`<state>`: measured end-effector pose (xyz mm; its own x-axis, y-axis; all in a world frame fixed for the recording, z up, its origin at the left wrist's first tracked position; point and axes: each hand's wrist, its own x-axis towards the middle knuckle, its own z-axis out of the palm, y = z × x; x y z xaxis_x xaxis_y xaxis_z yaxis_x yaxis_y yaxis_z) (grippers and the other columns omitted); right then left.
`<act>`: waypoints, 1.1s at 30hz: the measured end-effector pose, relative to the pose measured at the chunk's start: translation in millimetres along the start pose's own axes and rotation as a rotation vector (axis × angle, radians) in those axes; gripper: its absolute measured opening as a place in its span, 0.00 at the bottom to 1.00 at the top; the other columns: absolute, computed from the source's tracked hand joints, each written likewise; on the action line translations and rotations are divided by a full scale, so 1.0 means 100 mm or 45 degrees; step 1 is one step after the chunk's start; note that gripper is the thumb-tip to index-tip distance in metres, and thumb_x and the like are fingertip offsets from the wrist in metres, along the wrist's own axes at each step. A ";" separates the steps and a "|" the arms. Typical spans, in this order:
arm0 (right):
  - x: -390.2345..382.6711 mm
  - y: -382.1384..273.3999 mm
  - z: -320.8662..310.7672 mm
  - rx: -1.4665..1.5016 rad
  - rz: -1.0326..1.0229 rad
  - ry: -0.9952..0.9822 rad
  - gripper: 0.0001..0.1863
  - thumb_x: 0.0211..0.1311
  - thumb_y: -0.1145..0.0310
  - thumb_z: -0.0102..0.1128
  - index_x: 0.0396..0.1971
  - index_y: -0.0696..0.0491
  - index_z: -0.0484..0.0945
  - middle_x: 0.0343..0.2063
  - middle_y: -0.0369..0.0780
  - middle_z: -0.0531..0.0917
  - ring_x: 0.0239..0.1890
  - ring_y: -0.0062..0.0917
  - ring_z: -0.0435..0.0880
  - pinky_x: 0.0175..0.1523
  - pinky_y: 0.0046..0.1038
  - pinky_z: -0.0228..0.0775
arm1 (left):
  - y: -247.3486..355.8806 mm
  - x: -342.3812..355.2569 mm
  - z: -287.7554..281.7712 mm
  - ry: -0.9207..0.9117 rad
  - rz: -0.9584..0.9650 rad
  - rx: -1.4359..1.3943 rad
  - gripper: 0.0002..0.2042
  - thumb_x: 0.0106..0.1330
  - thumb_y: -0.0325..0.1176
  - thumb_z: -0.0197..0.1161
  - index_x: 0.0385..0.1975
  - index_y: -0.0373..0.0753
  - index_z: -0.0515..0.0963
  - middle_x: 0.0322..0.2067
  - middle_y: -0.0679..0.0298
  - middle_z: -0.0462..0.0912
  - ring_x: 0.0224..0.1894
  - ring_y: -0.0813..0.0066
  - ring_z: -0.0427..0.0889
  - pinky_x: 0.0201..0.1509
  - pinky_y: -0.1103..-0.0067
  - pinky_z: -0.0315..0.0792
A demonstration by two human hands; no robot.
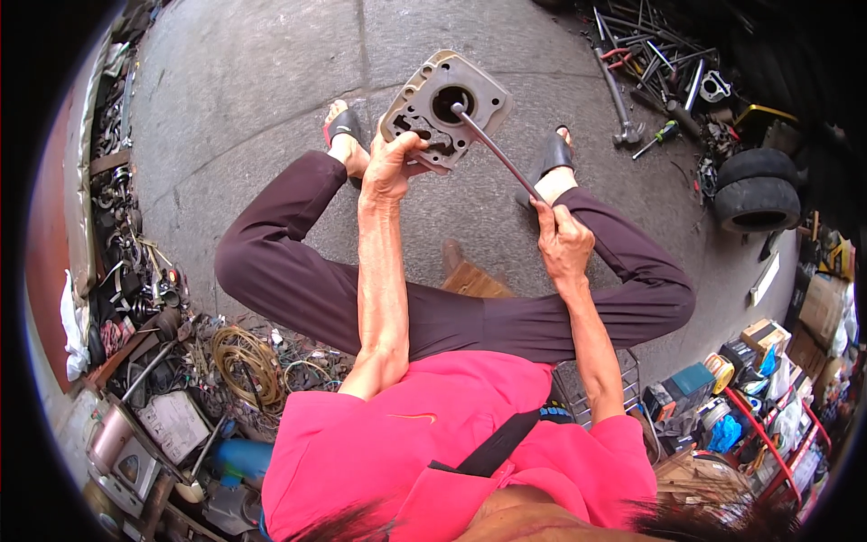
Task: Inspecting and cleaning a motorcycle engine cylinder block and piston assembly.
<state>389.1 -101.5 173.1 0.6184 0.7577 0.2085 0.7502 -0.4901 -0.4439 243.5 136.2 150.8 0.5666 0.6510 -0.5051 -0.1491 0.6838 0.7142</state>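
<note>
A grey metal engine cylinder block point(483, 95) with a round bore is held up in front of me, above the ground between my feet. My left hand point(394, 165) grips its lower left edge, the thumb lying on the flat face. In my right hand point(564, 237) is a long thin metal rod point(501, 155) with a rounded end. That end sits at the rim of the dark bore, and the rod slants down to my closed fingers. Whether the tip touches the bore wall I cannot tell.
A hammer point(623, 113), a green screwdriver point(666, 133) and a heap of metal tools lie at the upper right. Two small tyres point(757, 206) are stacked below them. Scrap parts and a coil of tan cable point(242, 361) crowd the left. A wooden block point(479, 282) shows between my legs.
</note>
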 end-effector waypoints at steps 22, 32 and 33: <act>0.04 0.01 -0.04 0.105 0.203 -0.158 0.21 0.60 0.51 0.57 0.17 0.53 0.73 0.07 0.42 0.71 0.11 0.39 0.72 0.18 0.36 0.59 | -0.22 0.09 -0.11 0.062 -0.230 -0.076 0.23 0.48 0.25 0.57 0.49 0.36 0.67 0.31 0.58 0.79 0.30 0.64 0.83 0.31 0.60 0.82; 0.14 -0.05 -0.28 1.631 0.270 0.112 0.19 0.66 0.60 0.49 0.18 0.54 0.63 0.10 0.30 0.60 0.12 0.13 0.57 0.17 0.18 0.49 | -0.52 0.19 -0.34 -0.356 -0.565 -1.363 0.19 0.57 0.43 0.54 0.45 0.38 0.76 0.42 0.54 0.79 0.48 0.50 0.75 0.32 0.71 0.82; 0.26 -0.07 -0.31 1.640 0.207 0.190 0.17 0.66 0.60 0.48 0.21 0.55 0.64 0.11 0.32 0.61 0.12 0.14 0.58 0.18 0.18 0.50 | -0.49 0.17 -0.35 -0.386 -0.539 -1.376 0.19 0.58 0.43 0.54 0.45 0.39 0.76 0.42 0.55 0.79 0.48 0.51 0.75 0.31 0.72 0.82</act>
<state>407.4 -92.3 208.8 0.7625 0.6335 0.1311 -0.0448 0.2539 -0.9662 231.8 125.4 90.3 0.8809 0.3031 -0.3636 -0.4262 0.8421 -0.3306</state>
